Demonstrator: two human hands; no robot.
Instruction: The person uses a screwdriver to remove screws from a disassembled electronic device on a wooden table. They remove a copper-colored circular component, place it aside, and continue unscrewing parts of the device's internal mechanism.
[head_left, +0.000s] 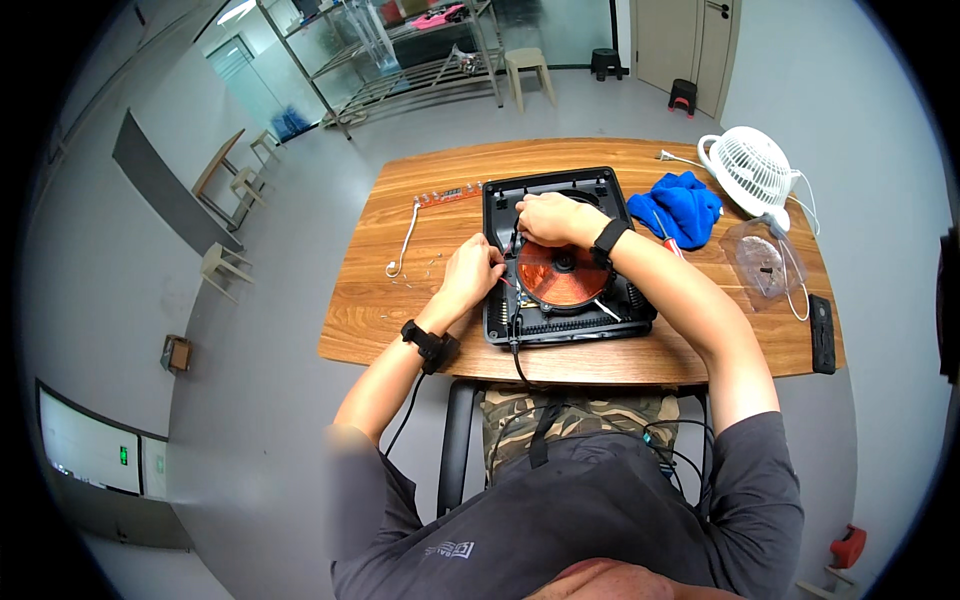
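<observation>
An opened black appliance housing lies on the wooden table, with a round copper coil and wiring inside. My left hand is at the housing's left side, fingertips closed on a thin red wire. My right hand reaches over the top of the coil, fingers curled down among black wires; what they grip is hidden. A black cable runs off the housing's front edge. A strip circuit board with a white cable lies beside it on the left.
On the table are small scattered bits, a blue cloth, a red-handled tool, a white caged object, a clear plastic container and a black strip. Stools and metal shelving stand behind.
</observation>
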